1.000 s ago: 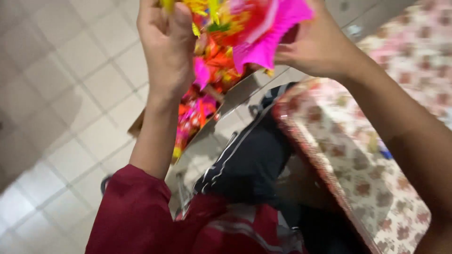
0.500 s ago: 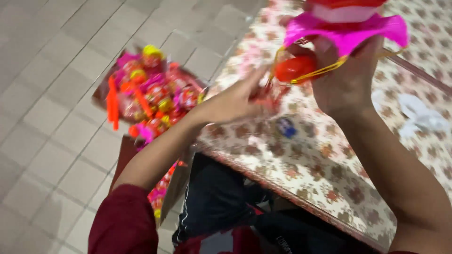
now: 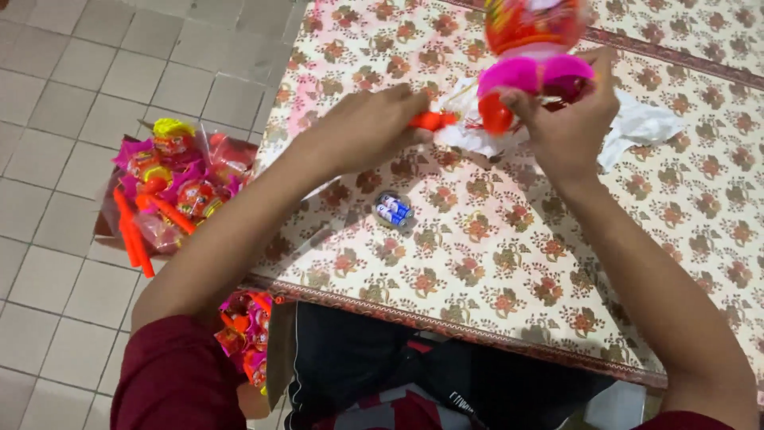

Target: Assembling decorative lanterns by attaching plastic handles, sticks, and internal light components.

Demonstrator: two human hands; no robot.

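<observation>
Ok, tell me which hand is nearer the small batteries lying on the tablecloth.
Left. The left hand is just above and left of the batteries, gripping an orange stick. The right hand is farther off to their upper right, holding the pink toy.

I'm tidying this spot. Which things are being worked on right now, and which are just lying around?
In hand:
left hand grips an orange stick
right hand holds the pink and red toy

Lying about:
small batteries on the floral tablecloth
white cloth
pile of wrapped toys on the floor
</observation>
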